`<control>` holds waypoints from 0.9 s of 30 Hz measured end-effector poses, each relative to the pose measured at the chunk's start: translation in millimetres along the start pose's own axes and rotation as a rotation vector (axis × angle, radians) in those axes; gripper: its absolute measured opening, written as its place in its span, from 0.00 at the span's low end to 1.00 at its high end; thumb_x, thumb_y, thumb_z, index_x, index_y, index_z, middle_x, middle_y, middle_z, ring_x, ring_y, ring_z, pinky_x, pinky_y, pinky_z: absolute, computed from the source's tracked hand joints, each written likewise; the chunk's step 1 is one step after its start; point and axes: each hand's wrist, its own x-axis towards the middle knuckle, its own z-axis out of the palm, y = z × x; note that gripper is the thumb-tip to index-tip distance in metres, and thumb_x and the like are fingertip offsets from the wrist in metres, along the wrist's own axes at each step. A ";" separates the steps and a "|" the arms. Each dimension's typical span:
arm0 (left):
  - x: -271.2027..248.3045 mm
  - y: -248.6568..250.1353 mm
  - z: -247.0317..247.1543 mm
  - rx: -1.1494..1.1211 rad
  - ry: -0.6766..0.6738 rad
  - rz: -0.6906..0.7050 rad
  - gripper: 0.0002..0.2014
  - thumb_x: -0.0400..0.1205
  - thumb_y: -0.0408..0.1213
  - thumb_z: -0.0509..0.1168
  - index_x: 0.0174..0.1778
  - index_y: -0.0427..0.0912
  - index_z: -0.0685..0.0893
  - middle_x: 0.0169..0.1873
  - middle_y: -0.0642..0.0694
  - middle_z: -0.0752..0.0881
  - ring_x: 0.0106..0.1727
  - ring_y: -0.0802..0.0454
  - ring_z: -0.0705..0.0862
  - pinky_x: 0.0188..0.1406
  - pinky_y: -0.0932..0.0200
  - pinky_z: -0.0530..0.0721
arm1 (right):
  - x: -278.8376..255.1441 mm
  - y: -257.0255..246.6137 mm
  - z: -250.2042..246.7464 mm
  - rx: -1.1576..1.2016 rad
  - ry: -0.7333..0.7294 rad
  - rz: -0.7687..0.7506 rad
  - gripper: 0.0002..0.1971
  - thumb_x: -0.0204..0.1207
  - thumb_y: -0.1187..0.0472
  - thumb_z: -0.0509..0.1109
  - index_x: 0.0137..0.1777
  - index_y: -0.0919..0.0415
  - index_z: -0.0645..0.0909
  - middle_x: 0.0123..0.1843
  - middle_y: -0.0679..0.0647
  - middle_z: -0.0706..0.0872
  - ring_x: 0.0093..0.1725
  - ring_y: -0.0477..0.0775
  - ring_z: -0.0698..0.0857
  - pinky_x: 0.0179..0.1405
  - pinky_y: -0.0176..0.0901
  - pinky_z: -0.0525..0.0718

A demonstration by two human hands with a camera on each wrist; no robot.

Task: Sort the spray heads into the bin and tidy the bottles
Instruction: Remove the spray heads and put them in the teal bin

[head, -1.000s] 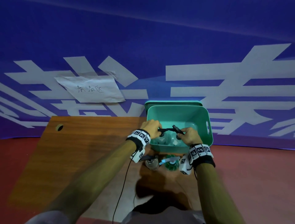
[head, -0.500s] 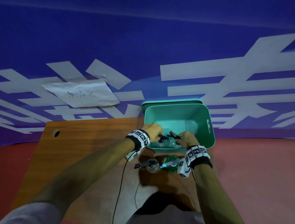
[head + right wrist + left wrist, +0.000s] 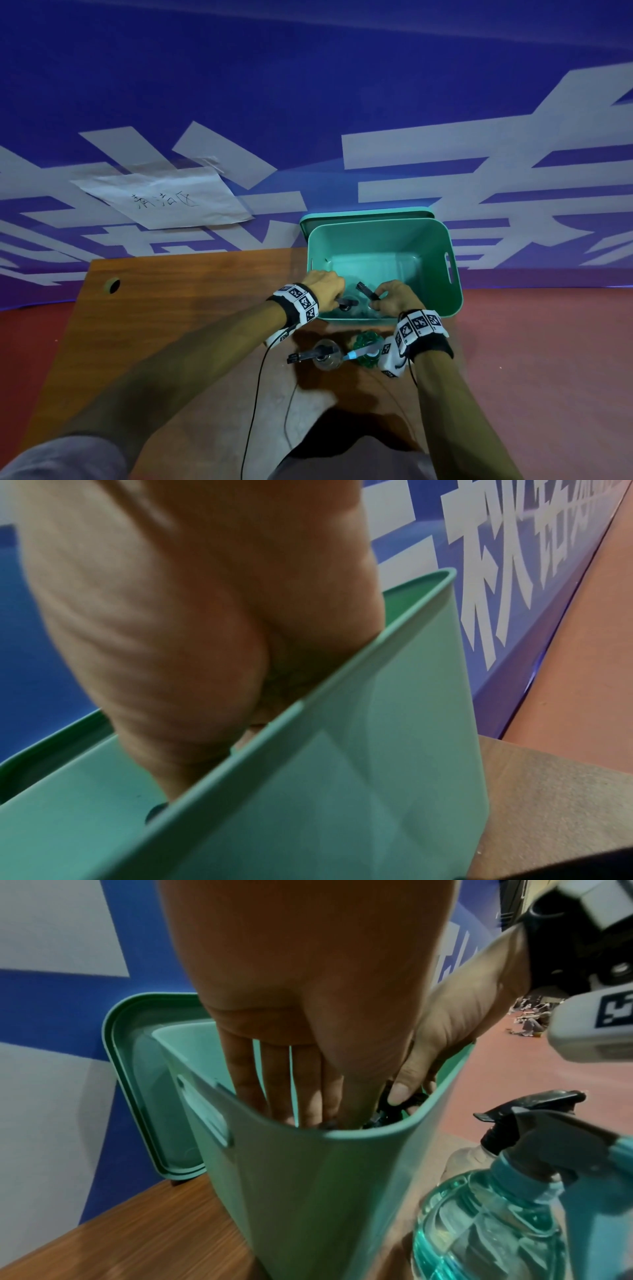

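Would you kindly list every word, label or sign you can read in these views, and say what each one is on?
"清洁区": handwritten on the paper sheet taped to the blue wall banner.
"秋": one large white character on that banner in the right wrist view; the others beside it are cut off or blurred.
Large white strokes on the banner in the head view: cropped, not readable.
Wristband markers: black-and-white code squares, no text.
Bin, spray bottles: no readable label.

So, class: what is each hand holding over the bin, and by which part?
Each hand holds a black spray head: the left hand grips one near its collar, the right hand pinches another by its lower end.
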 end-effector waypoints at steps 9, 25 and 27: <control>-6.9 14.6 -11.8 0.145 -0.029 0.063 0.04 0.82 0.37 0.68 0.46 0.40 0.86 0.46 0.38 0.90 0.48 0.38 0.89 0.49 0.47 0.86 | -5.2 -2.4 -2.0 -0.021 0.026 0.005 0.12 0.79 0.56 0.78 0.60 0.57 0.88 0.52 0.56 0.87 0.52 0.55 0.85 0.50 0.42 0.80; -4.2 15.1 -7.6 0.030 -0.048 0.000 0.05 0.82 0.38 0.69 0.47 0.41 0.81 0.46 0.40 0.87 0.47 0.38 0.88 0.42 0.50 0.84 | -17.2 -8.9 -7.3 -0.071 0.016 0.011 0.14 0.81 0.54 0.75 0.61 0.62 0.86 0.57 0.60 0.88 0.55 0.58 0.86 0.54 0.45 0.84; -4.0 16.2 -8.4 -0.011 -0.038 -0.012 0.07 0.82 0.39 0.70 0.45 0.41 0.79 0.43 0.41 0.84 0.46 0.38 0.87 0.40 0.51 0.82 | -18.1 -10.5 -7.0 -0.077 0.015 0.009 0.14 0.81 0.55 0.75 0.61 0.62 0.86 0.54 0.58 0.84 0.52 0.56 0.83 0.51 0.43 0.81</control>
